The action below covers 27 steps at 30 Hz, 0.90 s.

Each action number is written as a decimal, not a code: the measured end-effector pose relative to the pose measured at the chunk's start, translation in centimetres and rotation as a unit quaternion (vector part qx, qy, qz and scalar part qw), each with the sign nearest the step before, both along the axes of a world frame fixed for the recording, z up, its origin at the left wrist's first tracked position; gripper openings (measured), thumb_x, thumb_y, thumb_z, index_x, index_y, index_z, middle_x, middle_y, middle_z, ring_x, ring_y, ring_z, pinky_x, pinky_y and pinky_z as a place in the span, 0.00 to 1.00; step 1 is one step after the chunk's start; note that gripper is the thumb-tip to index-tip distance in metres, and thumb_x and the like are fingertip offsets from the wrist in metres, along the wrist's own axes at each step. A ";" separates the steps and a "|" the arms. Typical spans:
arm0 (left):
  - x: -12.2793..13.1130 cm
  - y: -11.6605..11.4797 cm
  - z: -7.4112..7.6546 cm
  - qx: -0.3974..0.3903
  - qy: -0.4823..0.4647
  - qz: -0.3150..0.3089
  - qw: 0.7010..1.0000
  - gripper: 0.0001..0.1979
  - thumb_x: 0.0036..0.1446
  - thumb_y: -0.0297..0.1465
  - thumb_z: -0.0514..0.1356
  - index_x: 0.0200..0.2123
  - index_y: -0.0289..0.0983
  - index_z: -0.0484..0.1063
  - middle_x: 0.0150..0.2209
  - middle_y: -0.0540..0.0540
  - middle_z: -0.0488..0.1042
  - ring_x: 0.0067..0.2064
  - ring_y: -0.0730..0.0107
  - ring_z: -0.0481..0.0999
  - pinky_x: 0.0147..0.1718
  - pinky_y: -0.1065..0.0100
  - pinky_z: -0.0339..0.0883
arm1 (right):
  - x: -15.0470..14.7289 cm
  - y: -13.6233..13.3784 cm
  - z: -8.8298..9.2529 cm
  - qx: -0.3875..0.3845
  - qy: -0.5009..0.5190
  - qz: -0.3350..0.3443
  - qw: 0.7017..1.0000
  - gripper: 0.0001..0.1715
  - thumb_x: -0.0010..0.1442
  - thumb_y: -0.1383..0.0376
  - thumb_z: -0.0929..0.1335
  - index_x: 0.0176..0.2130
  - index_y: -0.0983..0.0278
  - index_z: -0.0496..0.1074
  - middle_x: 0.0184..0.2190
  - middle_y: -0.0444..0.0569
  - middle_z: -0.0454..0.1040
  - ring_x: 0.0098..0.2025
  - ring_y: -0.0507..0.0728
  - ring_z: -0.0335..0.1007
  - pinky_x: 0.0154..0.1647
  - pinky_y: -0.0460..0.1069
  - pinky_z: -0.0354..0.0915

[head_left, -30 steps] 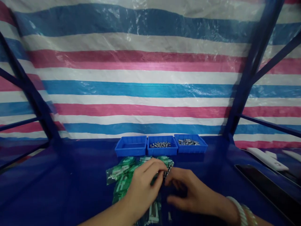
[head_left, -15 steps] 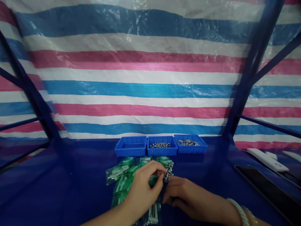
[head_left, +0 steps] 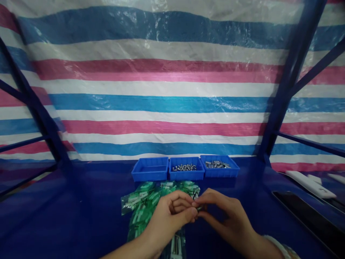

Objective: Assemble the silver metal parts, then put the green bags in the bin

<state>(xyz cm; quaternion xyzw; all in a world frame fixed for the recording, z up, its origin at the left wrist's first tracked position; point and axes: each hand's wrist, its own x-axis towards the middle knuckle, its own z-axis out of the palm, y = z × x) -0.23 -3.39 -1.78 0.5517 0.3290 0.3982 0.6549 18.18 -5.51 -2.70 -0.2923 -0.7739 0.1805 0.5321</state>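
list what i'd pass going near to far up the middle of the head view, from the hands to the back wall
left hand and right hand, pinched together side by side → row of three blue bins → striped tarp. The green bags run under the hands, so they are left out.

A small dark metal piece (head_left: 198,208) is pinched between the fingers (head_left: 188,213) of both hands, mostly hidden by them. Under the fingers and spreading to their left, a heap of clear green bags (head_left: 141,207) lies flat, filled with pale little parts.
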 end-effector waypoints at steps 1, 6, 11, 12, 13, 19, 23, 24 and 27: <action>0.0 0.0 0.0 0.003 -0.006 0.003 1.000 0.13 0.47 0.33 0.72 0.33 0.34 0.74 0.27 0.51 0.77 0.29 0.77 0.74 0.32 0.75 0.66 | 0.0 0.0 0.0 -0.003 0.012 0.010 1.000 0.16 0.59 0.72 0.71 0.47 0.59 0.72 0.34 0.45 0.77 0.33 0.52 0.74 0.36 0.44 0.71; -0.1 0.1 0.0 0.018 -0.025 -0.001 1.000 0.11 0.48 0.34 0.71 0.31 0.35 0.75 0.25 0.52 0.77 0.28 0.76 0.75 0.32 0.74 0.66 | 0.2 0.0 0.5 -0.001 0.005 0.003 1.000 0.11 0.61 0.70 0.70 0.44 0.60 0.74 0.34 0.48 0.78 0.35 0.54 0.75 0.36 0.47 0.71; -0.2 0.0 -0.2 0.035 -0.018 0.003 0.999 0.10 0.51 0.36 0.69 0.31 0.35 0.76 0.24 0.50 0.77 0.28 0.75 0.76 0.32 0.73 0.68 | 0.4 0.0 0.7 -0.061 -0.021 -0.012 0.998 0.03 0.62 0.65 0.69 0.36 0.62 0.75 0.29 0.47 0.76 0.32 0.54 0.72 0.33 0.48 0.67; -0.2 0.0 -0.2 0.043 -0.015 0.007 0.999 0.10 0.53 0.37 0.68 0.31 0.35 0.76 0.25 0.49 0.78 0.29 0.74 0.76 0.32 0.73 0.69 | 0.3 0.1 0.7 -0.098 -0.011 -0.007 0.995 0.04 0.63 0.64 0.69 0.36 0.62 0.75 0.30 0.47 0.76 0.32 0.54 0.71 0.34 0.48 0.66; -0.3 0.0 -0.1 0.052 -0.012 0.008 0.999 0.10 0.54 0.37 0.67 0.32 0.35 0.76 0.26 0.48 0.78 0.29 0.74 0.76 0.32 0.72 0.69 | 0.3 0.1 0.7 -0.141 0.007 0.008 0.990 0.06 0.63 0.63 0.69 0.36 0.62 0.75 0.30 0.47 0.76 0.33 0.54 0.71 0.35 0.48 0.66; 0.0 -0.3 0.7 0.160 0.029 0.037 0.986 0.06 0.53 0.28 0.65 0.37 0.37 0.74 0.29 0.49 0.77 0.31 0.72 0.77 0.33 0.71 0.71 | -0.6 0.7 -0.7 -0.415 0.222 0.226 0.853 0.18 0.65 0.54 0.66 0.32 0.66 0.69 0.24 0.45 0.70 0.24 0.49 0.64 0.25 0.43 0.59; 0.3 -0.7 0.9 0.257 0.068 0.063 0.962 0.11 0.50 0.22 0.63 0.38 0.38 0.75 0.33 0.47 0.74 0.33 0.70 0.76 0.34 0.69 0.72 | -1.5 0.8 -2.1 -0.480 0.292 0.298 0.772 0.21 0.62 0.51 0.67 0.34 0.68 0.70 0.18 0.42 0.66 0.18 0.48 0.59 0.20 0.43 0.56; 0.3 -0.8 0.8 0.272 0.073 0.063 0.958 0.10 0.50 0.22 0.63 0.37 0.38 0.76 0.34 0.47 0.74 0.33 0.69 0.76 0.34 0.68 0.72 | -1.7 0.7 -2.3 -0.490 0.297 0.306 0.760 0.22 0.61 0.50 0.67 0.35 0.68 0.70 0.17 0.41 0.65 0.17 0.48 0.58 0.20 0.43 0.56; 0.5 -1.1 0.5 0.280 0.082 0.067 0.954 0.08 0.51 0.22 0.63 0.35 0.38 0.76 0.34 0.46 0.73 0.33 0.69 0.75 0.32 0.69 0.72 | -2.0 0.7 -2.6 -0.511 0.300 0.306 0.745 0.24 0.58 0.49 0.69 0.36 0.68 0.71 0.15 0.40 0.64 0.16 0.47 0.56 0.19 0.43 0.56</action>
